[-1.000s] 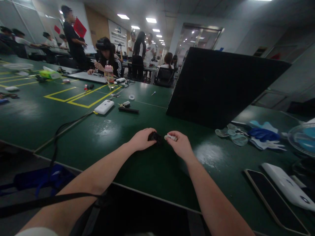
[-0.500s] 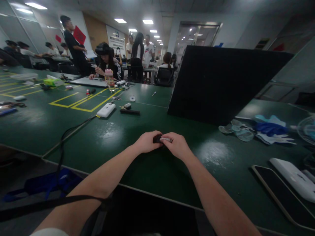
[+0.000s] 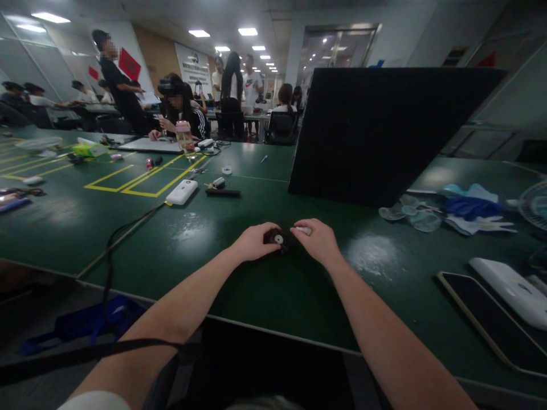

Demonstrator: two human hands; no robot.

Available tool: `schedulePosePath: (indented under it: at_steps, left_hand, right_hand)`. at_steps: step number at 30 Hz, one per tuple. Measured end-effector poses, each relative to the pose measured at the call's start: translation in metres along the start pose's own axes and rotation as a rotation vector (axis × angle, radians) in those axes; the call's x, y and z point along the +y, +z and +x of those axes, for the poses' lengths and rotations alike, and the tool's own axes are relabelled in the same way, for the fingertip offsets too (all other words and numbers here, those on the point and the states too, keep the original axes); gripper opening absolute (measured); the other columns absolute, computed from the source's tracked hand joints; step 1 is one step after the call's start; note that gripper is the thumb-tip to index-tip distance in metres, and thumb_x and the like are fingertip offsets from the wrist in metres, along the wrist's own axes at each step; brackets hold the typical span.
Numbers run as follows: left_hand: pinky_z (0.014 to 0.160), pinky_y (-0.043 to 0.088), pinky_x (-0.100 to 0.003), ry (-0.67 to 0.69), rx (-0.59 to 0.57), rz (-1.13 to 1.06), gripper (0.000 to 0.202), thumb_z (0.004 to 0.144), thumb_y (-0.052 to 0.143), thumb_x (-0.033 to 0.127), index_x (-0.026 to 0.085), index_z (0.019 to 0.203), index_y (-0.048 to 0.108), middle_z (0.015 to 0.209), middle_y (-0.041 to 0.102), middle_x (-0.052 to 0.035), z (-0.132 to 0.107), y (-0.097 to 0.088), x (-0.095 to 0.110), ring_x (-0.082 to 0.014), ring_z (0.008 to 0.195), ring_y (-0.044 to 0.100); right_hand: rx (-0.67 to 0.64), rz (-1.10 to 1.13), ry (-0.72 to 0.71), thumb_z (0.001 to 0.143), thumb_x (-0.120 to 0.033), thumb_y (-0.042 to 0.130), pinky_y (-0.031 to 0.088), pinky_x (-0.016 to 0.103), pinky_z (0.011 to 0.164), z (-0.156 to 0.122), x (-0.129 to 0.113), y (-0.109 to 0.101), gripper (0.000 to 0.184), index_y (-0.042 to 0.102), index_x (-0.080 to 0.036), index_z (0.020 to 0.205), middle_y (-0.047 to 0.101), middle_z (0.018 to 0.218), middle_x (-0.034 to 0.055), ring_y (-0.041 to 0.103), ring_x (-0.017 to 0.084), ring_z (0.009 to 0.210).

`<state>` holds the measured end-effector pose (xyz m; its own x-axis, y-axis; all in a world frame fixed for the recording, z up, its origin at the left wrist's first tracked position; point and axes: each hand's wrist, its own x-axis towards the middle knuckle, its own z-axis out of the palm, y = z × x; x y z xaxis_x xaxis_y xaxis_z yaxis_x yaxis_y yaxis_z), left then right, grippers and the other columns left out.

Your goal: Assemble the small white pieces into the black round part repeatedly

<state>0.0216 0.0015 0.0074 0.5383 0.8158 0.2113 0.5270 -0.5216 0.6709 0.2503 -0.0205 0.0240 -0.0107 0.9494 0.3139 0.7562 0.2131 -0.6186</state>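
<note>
My left hand (image 3: pixel 252 243) is closed on a small black part (image 3: pixel 284 244) just over the green table. A pale round disc with a dark centre shows on the part's upper face. To the right, my right hand (image 3: pixel 319 242) pinches a small whitish piece (image 3: pixel 303 230), whose exact kind I cannot make out. A short gap separates this piece from the black part. Beyond my hands lie a black bar (image 3: pixel 223 193) and a white power bank (image 3: pixel 182 192).
A large black panel (image 3: pixel 384 131) stands tilted ahead on the right. Translucent fan blades (image 3: pixel 411 212), blue and white gloves (image 3: pixel 474 209) and a fan cage (image 3: pixel 535 206) lie beyond my right arm. A phone (image 3: pixel 482 313) rests nearer. Another person sits across the table.
My right hand has moved away from the black part, up and to the right, taking the whitish piece along. The part's pale disc is now uncovered. The view has shifted slightly.
</note>
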Motion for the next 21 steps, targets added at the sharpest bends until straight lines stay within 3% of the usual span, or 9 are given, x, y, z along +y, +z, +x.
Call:
schedulePosePath:
  at_steps: [5,8,10,14,21]
  left_hand:
    - [0.097,0.054,-0.04,-0.011,-0.004,0.033,0.049,0.082,0.073,0.036,0.026,0.128,0.061,0.121,0.071,-0.0041,-0.001,0.0,0.0,-0.0232,0.108,0.067]
    - [0.095,0.054,-0.04,-0.008,0.011,0.064,0.046,0.082,0.072,0.037,0.026,0.126,0.061,0.117,0.071,-0.0042,-0.001,0.001,0.0,-0.023,0.105,0.068]
    - [0.096,0.053,-0.04,-0.013,0.037,0.096,0.045,0.082,0.072,0.039,0.025,0.123,0.063,0.117,0.071,-0.0051,-0.001,0.001,0.001,-0.0237,0.105,0.067]
    - [0.093,0.054,-0.04,-0.057,0.08,0.142,0.044,0.081,0.072,0.041,0.024,0.121,0.064,0.115,0.071,-0.0062,0.0,0.002,0.001,-0.0242,0.104,0.067]
    - [0.091,0.055,-0.038,-0.104,0.075,0.109,0.042,0.08,0.073,0.042,0.026,0.118,0.064,0.109,0.073,-0.0032,-0.002,0.002,0.002,-0.0227,0.1,0.069]
  right_hand:
    - [0.017,0.117,0.173,0.094,-0.049,0.054,0.046,0.033,0.068,0.004,0.007,0.004,0.035,0.073,-0.02,0.099,0.071,0.092,0.0067,0.063,0.021,0.078]
    - [-0.048,0.027,0.14,0.091,-0.046,0.058,0.047,0.035,0.072,0.005,0.009,0.004,0.032,0.076,-0.021,0.086,0.071,0.096,0.0082,0.064,0.022,0.084]
    - [-0.015,-0.019,0.126,0.09,-0.049,0.06,0.047,0.037,0.074,0.003,0.007,0.0,0.034,0.077,-0.021,0.081,0.072,0.095,0.0087,0.064,0.024,0.085]
    - [0.031,0.181,0.072,0.093,-0.052,0.058,0.05,0.036,0.072,-0.004,-0.007,-0.006,0.036,0.08,-0.024,0.092,0.075,0.091,0.0058,0.066,0.022,0.081]
    - [-0.211,0.12,0.004,0.091,-0.042,0.064,0.049,0.034,0.066,-0.017,-0.021,0.008,0.025,0.079,-0.026,0.103,0.075,0.088,0.0025,0.065,0.018,0.073]
